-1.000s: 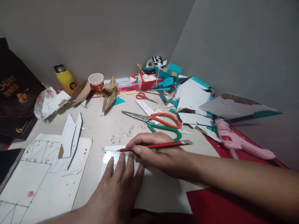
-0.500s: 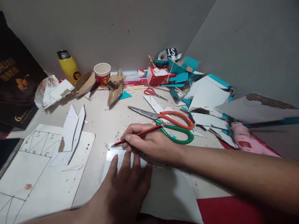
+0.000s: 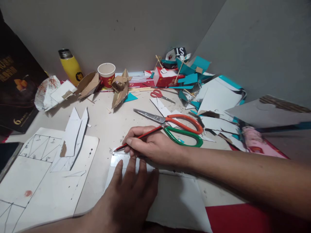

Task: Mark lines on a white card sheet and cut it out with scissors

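Head view: right hand (image 3: 155, 147) pinched closed around a red-and-black pencil (image 3: 150, 132), tip down by the left end of a ruler (image 3: 116, 160); left hand (image 3: 133, 194) open, grasping nothing, spread fingertips on the ruler, which lies over white sheet (image 3: 179, 197). Risks, as judged: uneven fingertip pressure could let the ruler pivot; tip near the corner might slide off; wrist swing could nudge large scissors (image 3: 152, 116) just beyond. Pose: right forearm reaches in low from the right, left from bottom left, palm down.
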Motion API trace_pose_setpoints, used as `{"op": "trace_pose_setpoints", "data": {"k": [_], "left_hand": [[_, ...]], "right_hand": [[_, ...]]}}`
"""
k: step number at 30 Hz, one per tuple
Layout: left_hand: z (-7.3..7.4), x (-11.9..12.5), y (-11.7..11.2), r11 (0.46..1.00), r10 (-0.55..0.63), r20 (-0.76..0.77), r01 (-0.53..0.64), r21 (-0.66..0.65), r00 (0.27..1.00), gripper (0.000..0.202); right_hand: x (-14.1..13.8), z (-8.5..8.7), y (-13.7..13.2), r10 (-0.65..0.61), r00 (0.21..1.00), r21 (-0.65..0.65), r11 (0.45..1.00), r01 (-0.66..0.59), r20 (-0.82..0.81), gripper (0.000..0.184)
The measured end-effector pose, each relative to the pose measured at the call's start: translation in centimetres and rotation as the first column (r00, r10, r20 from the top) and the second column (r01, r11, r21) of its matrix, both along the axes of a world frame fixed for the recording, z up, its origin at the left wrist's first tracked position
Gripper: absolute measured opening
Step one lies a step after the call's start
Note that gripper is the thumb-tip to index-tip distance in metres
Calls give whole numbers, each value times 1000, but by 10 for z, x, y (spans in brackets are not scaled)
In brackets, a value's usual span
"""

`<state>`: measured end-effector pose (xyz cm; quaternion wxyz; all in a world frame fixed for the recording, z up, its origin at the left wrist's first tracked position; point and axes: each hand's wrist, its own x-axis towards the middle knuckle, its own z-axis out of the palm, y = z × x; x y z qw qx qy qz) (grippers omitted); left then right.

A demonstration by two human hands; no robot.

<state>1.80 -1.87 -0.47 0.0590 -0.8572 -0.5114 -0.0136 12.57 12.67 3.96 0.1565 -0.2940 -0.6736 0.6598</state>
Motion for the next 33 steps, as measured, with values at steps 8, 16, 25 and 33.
{"op": "trace_pose_setpoints", "data": {"k": [8, 16, 25, 33], "left_hand": [[5, -2, 0, 999, -19, 9, 20, -31, 1000, 93], [14, 9, -2, 996, 69, -22, -71, -58, 997, 99], [10, 7, -2, 998, 65, -6, -65, -27, 998, 94], [4, 6, -3, 999, 50, -21, -50, 4, 999, 87]], "right_hand": [[-7, 10, 18, 132, 990, 78, 988, -136, 49, 16], [-26, 18, 39, 362, 931, 69, 929, -364, 40, 20], [-22, 21, 36, 278, 960, 125, 954, -273, -23, 19], [8, -2, 19, 31, 987, 20, 999, -28, -159, 23]]}}
